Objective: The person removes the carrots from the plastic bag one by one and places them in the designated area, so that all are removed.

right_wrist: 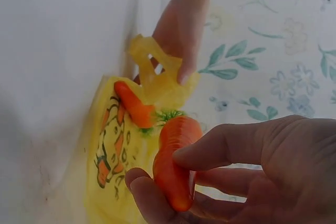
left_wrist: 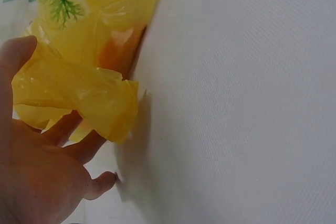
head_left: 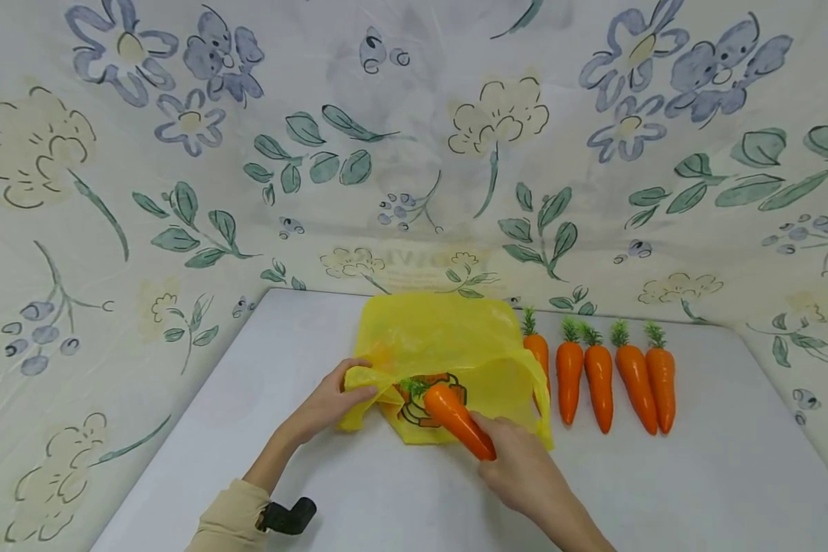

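Note:
A yellow plastic bag lies on the white table with its mouth facing me. My left hand pinches the bag's crumpled handle at the left, thumb on top, as the left wrist view also shows. In my right hand is an orange carrot, gripped near its narrow end. Its green leafy top points into the bag's mouth. Inside the bag lies another carrot, seen in the right wrist view; its orange body shows dimly through the plastic in the left wrist view.
Several carrots lie in a row right of the bag, leaves pointing away from me. The leftmost carrot is partly covered by the bag's edge. A floral curtain hangs behind and beside the white table.

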The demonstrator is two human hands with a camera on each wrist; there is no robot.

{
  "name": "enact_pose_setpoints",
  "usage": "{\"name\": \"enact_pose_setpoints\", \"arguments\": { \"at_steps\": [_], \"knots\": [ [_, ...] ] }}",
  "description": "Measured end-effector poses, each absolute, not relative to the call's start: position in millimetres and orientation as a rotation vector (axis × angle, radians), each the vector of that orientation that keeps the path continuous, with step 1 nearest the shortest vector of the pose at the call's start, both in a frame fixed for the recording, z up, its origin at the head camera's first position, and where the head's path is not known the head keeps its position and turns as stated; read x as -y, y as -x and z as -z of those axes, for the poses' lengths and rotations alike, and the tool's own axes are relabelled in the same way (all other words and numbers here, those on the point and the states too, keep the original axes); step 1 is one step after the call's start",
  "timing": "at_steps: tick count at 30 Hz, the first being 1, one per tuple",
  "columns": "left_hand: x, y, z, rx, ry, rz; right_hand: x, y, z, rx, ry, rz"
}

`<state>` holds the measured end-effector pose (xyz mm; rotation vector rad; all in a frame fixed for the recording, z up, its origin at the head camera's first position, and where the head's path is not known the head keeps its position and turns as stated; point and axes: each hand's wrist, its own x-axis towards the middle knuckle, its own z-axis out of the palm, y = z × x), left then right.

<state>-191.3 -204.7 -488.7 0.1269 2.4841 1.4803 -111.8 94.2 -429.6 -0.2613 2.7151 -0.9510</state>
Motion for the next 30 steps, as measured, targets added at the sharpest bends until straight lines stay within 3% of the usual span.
{"name": "enact_pose_setpoints", "arguments": {
  "at_steps": [30],
  "knots": [
    [205, 189, 490, -2.492, -0.106, -1.463, -115, 102, 401, -2.891, 0.185, 1.135]
  ]
}}
